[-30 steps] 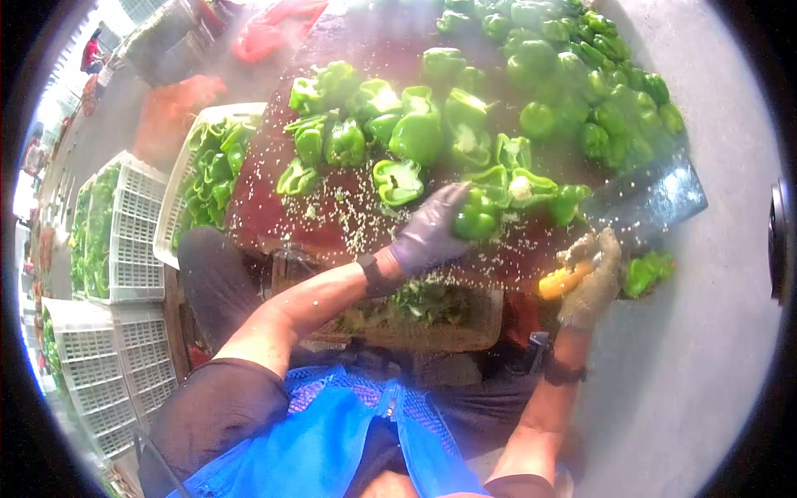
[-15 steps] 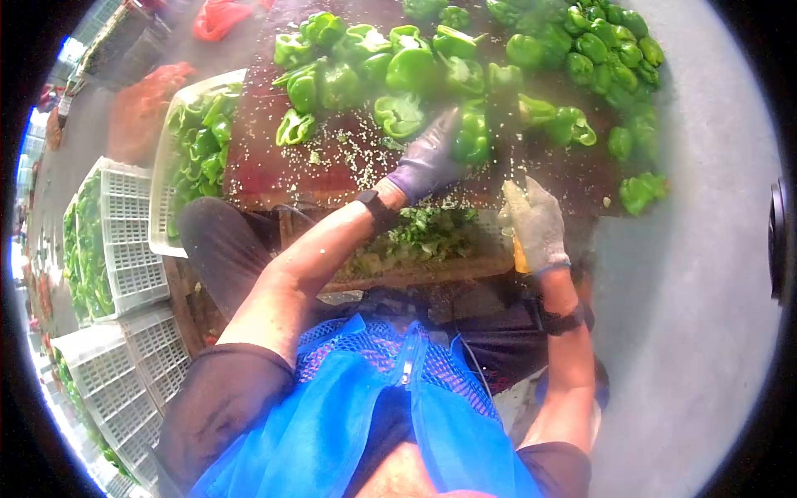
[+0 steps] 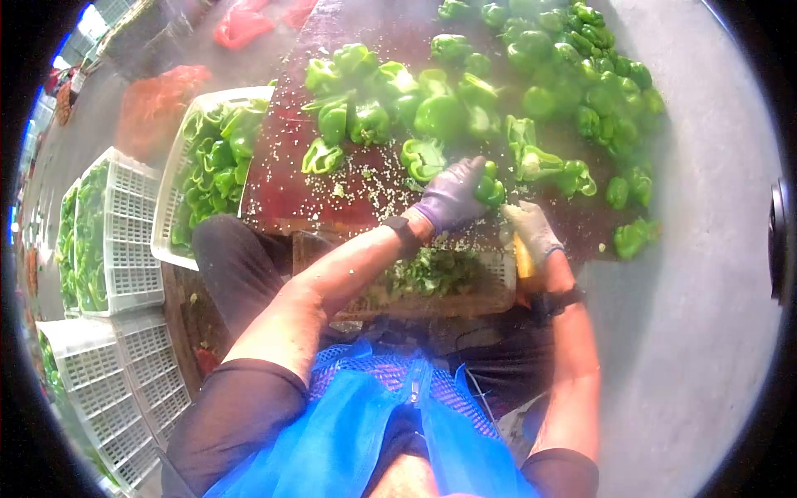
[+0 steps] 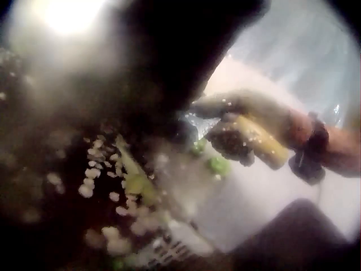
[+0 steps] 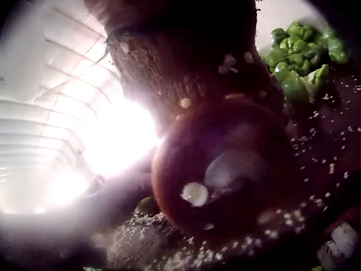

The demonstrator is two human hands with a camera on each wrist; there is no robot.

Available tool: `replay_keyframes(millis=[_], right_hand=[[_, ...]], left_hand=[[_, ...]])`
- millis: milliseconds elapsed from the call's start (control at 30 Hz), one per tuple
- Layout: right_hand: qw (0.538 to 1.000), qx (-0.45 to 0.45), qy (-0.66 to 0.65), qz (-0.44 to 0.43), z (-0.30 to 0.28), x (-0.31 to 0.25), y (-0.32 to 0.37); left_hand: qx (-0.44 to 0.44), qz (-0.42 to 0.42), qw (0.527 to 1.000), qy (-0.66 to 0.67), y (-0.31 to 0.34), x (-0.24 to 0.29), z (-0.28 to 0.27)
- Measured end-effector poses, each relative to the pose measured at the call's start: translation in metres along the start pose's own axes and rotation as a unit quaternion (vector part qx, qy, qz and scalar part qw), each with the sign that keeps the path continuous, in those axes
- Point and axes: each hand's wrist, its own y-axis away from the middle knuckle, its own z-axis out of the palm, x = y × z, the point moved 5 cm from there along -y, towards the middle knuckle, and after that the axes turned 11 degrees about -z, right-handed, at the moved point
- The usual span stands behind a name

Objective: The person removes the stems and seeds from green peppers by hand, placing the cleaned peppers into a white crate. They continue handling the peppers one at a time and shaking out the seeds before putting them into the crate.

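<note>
My left hand (image 3: 452,197), in a purple glove, holds a green bell pepper (image 3: 491,189) against the dark red board (image 3: 278,195). Close to its right, my right hand (image 3: 533,226) in a pale, soiled glove grips the yellow handle (image 3: 525,259) of a cleaver. The blade is nearly edge-on in the head view and hardly shows. In the left wrist view the gloved right hand (image 4: 242,110) wraps the handle (image 4: 265,144). The handle's round butt (image 5: 225,169) fills the middle of the right wrist view. Cut peppers (image 3: 423,158) lie beyond my left hand.
Whole peppers (image 3: 573,91) are heaped at the board's far right, with a single pepper (image 3: 635,239) at its near right corner. White seeds scatter the board. A crate of cut peppers (image 3: 178,178) stands left, beside stacked white crates (image 3: 133,241). A tray of trimmings (image 3: 440,274) sits below the board's front edge.
My right hand has swung the cleaver from the board's right side to beside my left hand's pepper, the blade turning from flat to edge-on. Opened pepper pieces now lie farther right.
</note>
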Motion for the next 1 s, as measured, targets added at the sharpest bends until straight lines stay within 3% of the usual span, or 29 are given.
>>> replay_keyframes(millis=[167,200,267,300,333,433,533,633,667,733,767,867,933,967,1000], right_hand=[[0.971,-0.015,-0.226,0.070,-0.018,0.028,0.000],[0.960,-0.020,-0.267,0.083,-0.019,0.034,0.003],[0.964,0.001,-0.261,0.055,-0.023,0.040,0.005],[0.960,0.011,-0.275,0.043,-0.023,0.055,-0.001],[0.957,0.019,-0.289,0.028,-0.024,0.067,-0.011],[0.959,0.051,-0.276,0.024,-0.032,0.061,-0.016],[0.959,0.089,-0.267,0.018,-0.043,0.048,-0.014],[0.933,0.165,-0.319,0.025,-0.054,0.040,-0.010],[0.926,0.190,-0.326,0.028,-0.058,0.043,-0.011],[0.910,0.238,-0.339,0.034,-0.067,0.049,-0.017],[0.900,0.257,-0.352,0.034,-0.068,0.047,-0.018],[0.905,0.246,-0.347,0.020,-0.071,0.064,-0.025],[0.906,0.274,-0.323,0.015,-0.069,0.056,-0.021],[0.900,0.274,-0.340,0.003,-0.069,0.049,-0.017],[0.893,0.273,-0.357,-0.009,-0.069,0.044,-0.014]], left_hand=[[-0.083,-0.206,0.969,0.106,-0.011,-0.019,-0.002],[-0.108,-0.208,0.963,0.136,-0.012,-0.016,-0.006],[-0.113,-0.335,0.913,0.206,-0.021,-0.059,0.025],[-0.089,-0.339,0.899,0.263,-0.023,-0.069,0.031],[-0.063,-0.340,0.882,0.319,-0.029,-0.077,0.036],[-0.013,-0.314,0.918,0.241,-0.049,-0.099,0.052],[-0.021,-0.289,0.955,0.066,-0.054,-0.062,0.025],[-0.035,-0.274,0.956,-0.098,-0.061,-0.019,-0.003],[0.043,-0.229,0.956,-0.176,-0.068,-0.012,-0.006],[0.133,-0.084,0.968,-0.196,-0.083,0.003,-0.010],[0.081,-0.100,0.976,-0.178,-0.097,0.022,-0.015],[0.110,0.016,0.981,-0.160,-0.162,0.047,0.011],[0.000,-0.044,0.991,-0.123,-0.210,0.053,0.038],[-0.070,-0.059,0.982,-0.165,-0.225,0.064,0.043],[-0.080,-0.082,0.980,-0.166,-0.244,0.058,0.057]])
